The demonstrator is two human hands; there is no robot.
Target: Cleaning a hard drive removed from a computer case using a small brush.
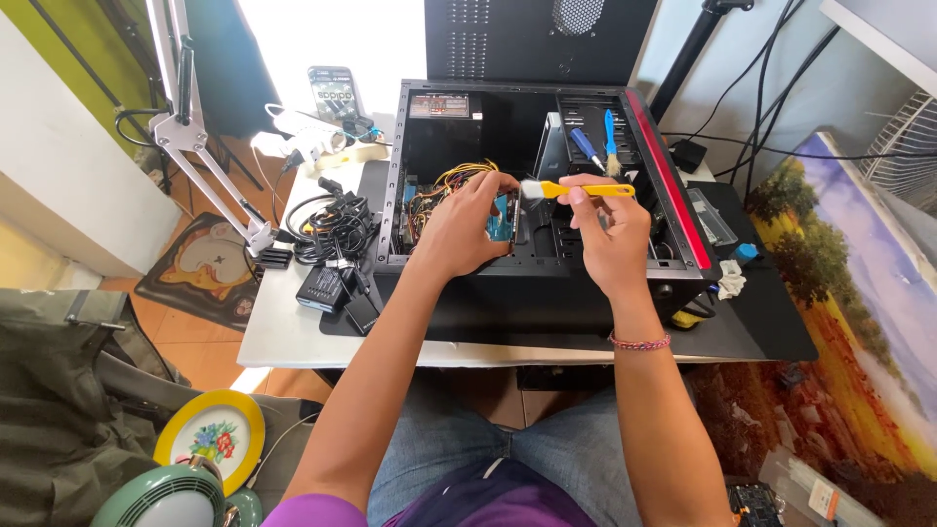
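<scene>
The left hand [467,222] covers most of the small blue-faced part [501,217] it grips, so its shape can't be made out. Behind that hand, the tangle of yellow wires [454,178] runs down into shadow inside the black computer case [547,283]. Just past the right hand [610,239], the bristles of the yellow brush [576,189] are blurred. Far below both hands, the green fan [166,498] is cut off by the bottom edge

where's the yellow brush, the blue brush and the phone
yellow brush [586,189], head view, middle of its handle
blue brush [609,137], head view, on its handle
phone [333,94], head view, centre of its screen
</scene>
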